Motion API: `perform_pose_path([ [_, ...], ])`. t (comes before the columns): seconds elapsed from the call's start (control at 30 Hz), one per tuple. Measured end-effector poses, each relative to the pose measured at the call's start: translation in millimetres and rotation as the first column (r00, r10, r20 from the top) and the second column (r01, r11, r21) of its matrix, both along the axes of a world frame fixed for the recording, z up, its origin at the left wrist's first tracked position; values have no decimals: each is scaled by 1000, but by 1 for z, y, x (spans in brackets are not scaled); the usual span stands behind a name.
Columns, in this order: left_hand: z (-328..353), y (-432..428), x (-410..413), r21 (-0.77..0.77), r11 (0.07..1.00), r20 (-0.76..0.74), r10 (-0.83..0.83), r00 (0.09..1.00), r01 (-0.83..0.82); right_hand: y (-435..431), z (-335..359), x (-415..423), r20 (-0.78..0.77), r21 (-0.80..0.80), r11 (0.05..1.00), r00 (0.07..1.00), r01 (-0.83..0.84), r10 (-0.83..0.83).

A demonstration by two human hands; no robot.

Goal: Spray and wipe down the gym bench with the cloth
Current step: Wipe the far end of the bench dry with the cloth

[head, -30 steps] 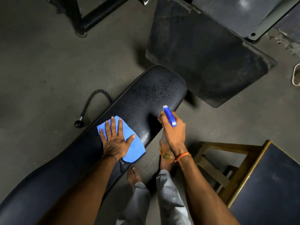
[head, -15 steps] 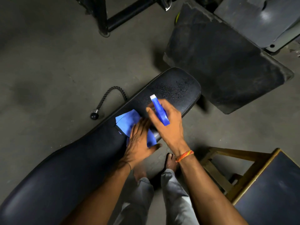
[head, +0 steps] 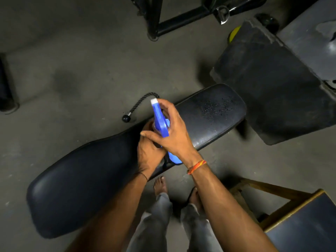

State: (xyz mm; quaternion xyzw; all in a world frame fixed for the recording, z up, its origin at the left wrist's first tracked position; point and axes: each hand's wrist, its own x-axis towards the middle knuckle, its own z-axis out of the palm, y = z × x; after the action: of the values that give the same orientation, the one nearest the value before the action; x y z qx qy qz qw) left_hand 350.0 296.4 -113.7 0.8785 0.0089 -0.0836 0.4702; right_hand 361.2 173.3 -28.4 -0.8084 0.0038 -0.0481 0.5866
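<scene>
The black padded gym bench [head: 87, 179] runs from lower left to upper right, with spray droplets near its far end. My right hand [head: 174, 135] grips the blue-headed spray bottle [head: 160, 120] above the middle of the bench, nozzle pointing away and left. My left hand [head: 149, 155] sits curled just beneath it, its fingers up by the bottle's clear body and partly hidden by the right hand. Part of the blue cloth [head: 175, 158] shows on the bench's near edge under my right wrist. Whether the left hand holds the cloth or the bottle is hidden.
A black rope handle with a ball end [head: 139, 106] lies on the floor beyond the bench. A dark slanted pad [head: 272, 91] stands at the upper right, a machine frame [head: 181, 17] at the top, a wooden stool [head: 291, 215] at the lower right. My feet [head: 160, 184] are by the bench.
My right hand has carried the bottle left, from beside the bench to over my left hand. The left hand went from flat on the spread cloth to curled, and the cloth is bunched.
</scene>
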Motion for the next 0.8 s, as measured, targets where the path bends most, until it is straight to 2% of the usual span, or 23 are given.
perform_pose_path([
  [0.1,-6,30,-5,-11,994,-5,105,994,-105,0,-22,-2,-54,-38,993,992,-112,110],
  [0.2,-21,56,-19,-46,972,4,230,973,-230,-4,-56,-10,-122,-135,983,986,-126,110],
  [0.33,-30,59,-32,-61,967,-7,246,969,-246,-11,-96,-19,-326,-266,944,940,-195,102],
  [0.5,-35,54,-32,-40,968,-75,245,967,-248,-16,-138,-33,-488,-449,806,861,-387,142],
  [0.63,-39,47,-32,-60,962,-80,263,962,-268,-24,-150,-50,-489,-455,775,851,-438,194],
  [0.8,-43,34,-27,-69,924,-68,371,926,-375,-34,-152,-45,-492,-431,795,850,-426,189],
])
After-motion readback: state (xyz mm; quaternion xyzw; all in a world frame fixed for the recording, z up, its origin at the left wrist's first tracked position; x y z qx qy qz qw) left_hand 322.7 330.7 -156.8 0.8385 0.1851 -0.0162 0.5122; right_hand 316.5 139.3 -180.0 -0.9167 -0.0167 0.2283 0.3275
